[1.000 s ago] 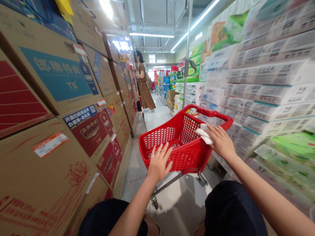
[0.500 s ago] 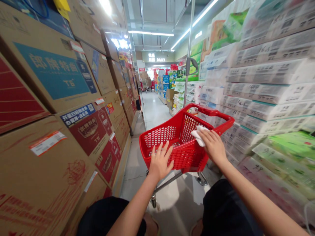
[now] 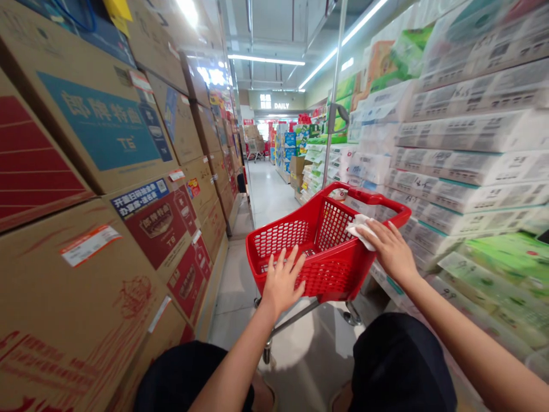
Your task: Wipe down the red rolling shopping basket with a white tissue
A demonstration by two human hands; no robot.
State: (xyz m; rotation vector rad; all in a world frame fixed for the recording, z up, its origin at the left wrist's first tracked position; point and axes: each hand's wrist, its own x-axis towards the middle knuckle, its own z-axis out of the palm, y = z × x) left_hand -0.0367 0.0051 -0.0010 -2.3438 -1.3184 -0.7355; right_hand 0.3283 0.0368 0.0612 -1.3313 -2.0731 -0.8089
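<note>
A red plastic shopping cart (image 3: 343, 269) on a metal wheeled frame stands in front of me, turned sideways, its handle (image 3: 392, 201) toward the right. With fingers spread, my left hand (image 3: 283, 278) is at the near side of the basket, over its upper edge. My right hand (image 3: 391, 250) presses a crumpled white cloth or tissue (image 3: 362, 230) onto the top rim near the handle end. Fingers cover part of the white piece. No goods show in the visible part of the basket.
Stacked cardboard cartons (image 3: 98, 123) rise close on the left. On the right are piles of wrapped paper packs (image 3: 454, 131) and green packs (image 3: 501, 263). A glass door's pull handle (image 3: 338, 118) stands beyond the cart, and an aisle floor (image 3: 268, 186) runs into the distance.
My right hand has slid the white piece along the rim to the right, closer to the handle. My left hand stays at the basket's near side. The view has shifted slightly.
</note>
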